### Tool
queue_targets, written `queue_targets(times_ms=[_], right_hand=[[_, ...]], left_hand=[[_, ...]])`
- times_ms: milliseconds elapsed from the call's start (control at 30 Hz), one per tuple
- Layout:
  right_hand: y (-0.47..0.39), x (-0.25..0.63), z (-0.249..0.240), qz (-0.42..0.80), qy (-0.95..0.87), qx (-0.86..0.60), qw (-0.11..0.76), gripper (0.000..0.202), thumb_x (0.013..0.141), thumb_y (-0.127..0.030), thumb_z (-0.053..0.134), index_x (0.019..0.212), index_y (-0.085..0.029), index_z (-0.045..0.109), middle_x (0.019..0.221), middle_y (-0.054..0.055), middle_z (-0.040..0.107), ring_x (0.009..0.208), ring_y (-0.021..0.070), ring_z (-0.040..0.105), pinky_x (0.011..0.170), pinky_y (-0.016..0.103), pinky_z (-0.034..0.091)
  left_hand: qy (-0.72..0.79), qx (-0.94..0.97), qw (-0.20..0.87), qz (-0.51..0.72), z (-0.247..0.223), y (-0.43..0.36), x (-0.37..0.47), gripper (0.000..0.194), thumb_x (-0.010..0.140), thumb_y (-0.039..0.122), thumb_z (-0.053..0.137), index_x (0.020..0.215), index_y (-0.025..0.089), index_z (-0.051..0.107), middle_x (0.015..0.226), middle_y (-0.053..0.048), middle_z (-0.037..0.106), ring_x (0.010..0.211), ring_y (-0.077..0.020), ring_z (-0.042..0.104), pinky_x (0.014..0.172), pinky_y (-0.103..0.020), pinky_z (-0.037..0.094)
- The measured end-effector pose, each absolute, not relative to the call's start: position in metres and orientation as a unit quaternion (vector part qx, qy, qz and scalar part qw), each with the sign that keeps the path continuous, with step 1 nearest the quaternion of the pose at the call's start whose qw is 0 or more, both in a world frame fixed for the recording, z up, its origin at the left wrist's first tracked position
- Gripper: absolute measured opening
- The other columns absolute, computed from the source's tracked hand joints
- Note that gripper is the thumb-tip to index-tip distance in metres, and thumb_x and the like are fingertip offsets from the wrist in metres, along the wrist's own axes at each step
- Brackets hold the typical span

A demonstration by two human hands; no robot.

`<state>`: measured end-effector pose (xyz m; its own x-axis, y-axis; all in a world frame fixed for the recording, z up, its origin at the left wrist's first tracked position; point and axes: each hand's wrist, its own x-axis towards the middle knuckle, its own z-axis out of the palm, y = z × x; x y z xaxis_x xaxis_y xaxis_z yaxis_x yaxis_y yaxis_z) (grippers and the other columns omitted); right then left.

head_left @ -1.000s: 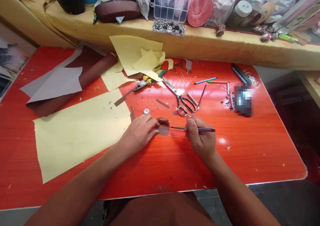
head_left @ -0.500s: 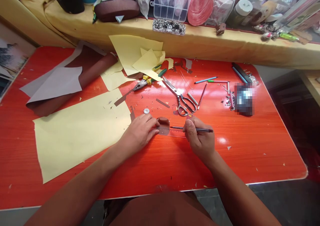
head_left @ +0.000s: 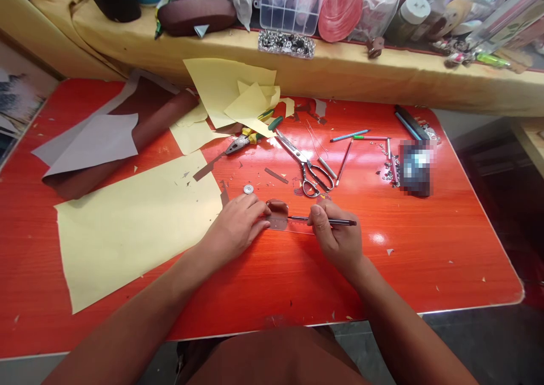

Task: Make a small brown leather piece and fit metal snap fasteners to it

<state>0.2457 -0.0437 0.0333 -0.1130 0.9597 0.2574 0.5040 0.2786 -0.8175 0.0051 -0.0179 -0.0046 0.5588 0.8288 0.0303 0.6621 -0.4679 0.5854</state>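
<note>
A small brown leather piece (head_left: 279,208) with a folded-up far edge lies on the red table. Across its near part lies a clear plastic ruler (head_left: 293,229). My left hand (head_left: 236,223) is closed at the left side of the piece, its fingertips pressing on leather and ruler. In my closed right hand (head_left: 338,235) is a dark pen (head_left: 342,222), held nearly level. The pen's tip points left and meets the right edge of the leather piece. Part of the ruler is hidden under my right hand. A round metal disc (head_left: 249,189) sits just beyond my left knuckles.
Scissors (head_left: 304,164) and pliers (head_left: 242,141) lie beyond my hands. A yellow sheet (head_left: 140,232) covers the table at left, near a brown leather roll (head_left: 165,115). Coloured pens (head_left: 351,136) and small metal parts are at right. Jars and boxes crowd the back shelf (head_left: 170,50).
My right hand and the pen have shifted slightly to the left, bringing the tip to the leather's edge. The left hand, leather and ruler stay in place.
</note>
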Motion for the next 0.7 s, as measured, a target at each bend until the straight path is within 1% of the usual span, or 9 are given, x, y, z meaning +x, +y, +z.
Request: queue_targets(times_ms=[167,333,400,467,533,600,667,700], right_hand=[[-0.044,0.245,0.031,0.283,-0.694,-0.524,0.405,0.039,0.108,-0.030,0.050,0.072,-0.021,0.059,0.059,-0.004,0.050,0.050,0.0105,0.047,0.054,0.025,0.036],[-0.034,0.257,0.037,0.320,-0.621,-0.555,0.452,0.042,0.111,-0.041,0.048,0.076,-0.021,0.060,0.057,-0.004,0.051,0.048,0.0112,0.047,0.053,0.026,0.040],[-0.026,0.269,0.042,0.304,-0.602,-0.566,0.473,0.041,0.110,-0.044,0.049,0.080,-0.021,0.063,0.058,-0.004,0.052,0.049,0.0117,0.048,0.053,0.026,0.041],[-0.016,0.285,0.046,0.258,-0.608,-0.582,0.475,0.038,0.110,-0.045,0.050,0.085,-0.021,0.066,0.064,-0.003,0.056,0.053,0.0129,0.053,0.056,0.027,0.042],[-0.008,0.303,0.049,0.186,-0.639,-0.603,0.441,0.033,0.109,-0.042,0.052,0.089,-0.021,0.067,0.074,0.001,0.063,0.065,0.0155,0.060,0.064,0.028,0.045],[-0.001,0.320,0.047,0.116,-0.681,-0.620,0.371,0.026,0.108,-0.037,0.052,0.094,-0.021,0.068,0.088,0.005,0.071,0.083,0.0196,0.066,0.076,0.031,0.047],[0.004,0.336,0.042,0.078,-0.700,-0.644,0.299,0.023,0.108,-0.035,0.052,0.102,-0.022,0.070,0.097,0.007,0.074,0.092,0.0222,0.068,0.080,0.032,0.047],[0.006,0.343,0.039,0.064,-0.698,-0.658,0.274,0.023,0.107,-0.035,0.052,0.106,-0.022,0.070,0.098,0.007,0.074,0.090,0.0227,0.069,0.077,0.032,0.047]], left_hand=[[0.436,0.844,0.262,0.171,-0.007,-0.019,0.004,0.006,0.104,0.025,0.056,0.105,0.022,0.062,0.102,-0.006,0.064,0.094,-0.0246,0.059,0.086,-0.039,0.048],[0.453,0.828,0.273,0.184,-0.010,-0.020,0.002,0.010,0.104,0.029,0.054,0.105,0.021,0.060,0.102,-0.006,0.066,0.094,-0.0260,0.062,0.084,-0.039,0.049],[0.466,0.816,0.288,0.185,-0.010,-0.018,0.001,0.012,0.104,0.032,0.054,0.104,0.022,0.060,0.101,-0.006,0.067,0.091,-0.0252,0.064,0.080,-0.037,0.049],[0.468,0.812,0.303,0.172,-0.009,-0.016,-0.001,0.017,0.105,0.036,0.051,0.098,0.022,0.060,0.097,-0.005,0.067,0.087,-0.0243,0.064,0.077,-0.036,0.050],[0.455,0.820,0.310,0.157,-0.008,-0.015,-0.003,0.022,0.104,0.042,0.053,0.099,0.023,0.062,0.099,-0.005,0.068,0.089,-0.0247,0.065,0.078,-0.036,0.051],[0.442,0.832,0.301,0.145,-0.008,-0.016,-0.006,0.023,0.101,0.046,0.060,0.106,0.024,0.065,0.106,-0.006,0.070,0.094,-0.0264,0.067,0.082,-0.037,0.052],[0.444,0.842,0.277,0.133,-0.010,-0.017,-0.008,0.023,0.099,0.043,0.062,0.111,0.025,0.067,0.109,-0.007,0.071,0.097,-0.0281,0.068,0.083,-0.039,0.053],[0.449,0.844,0.265,0.128,-0.011,-0.018,-0.008,0.022,0.098,0.042,0.062,0.111,0.025,0.068,0.109,-0.007,0.071,0.097,-0.0286,0.068,0.083,-0.039,0.053]])
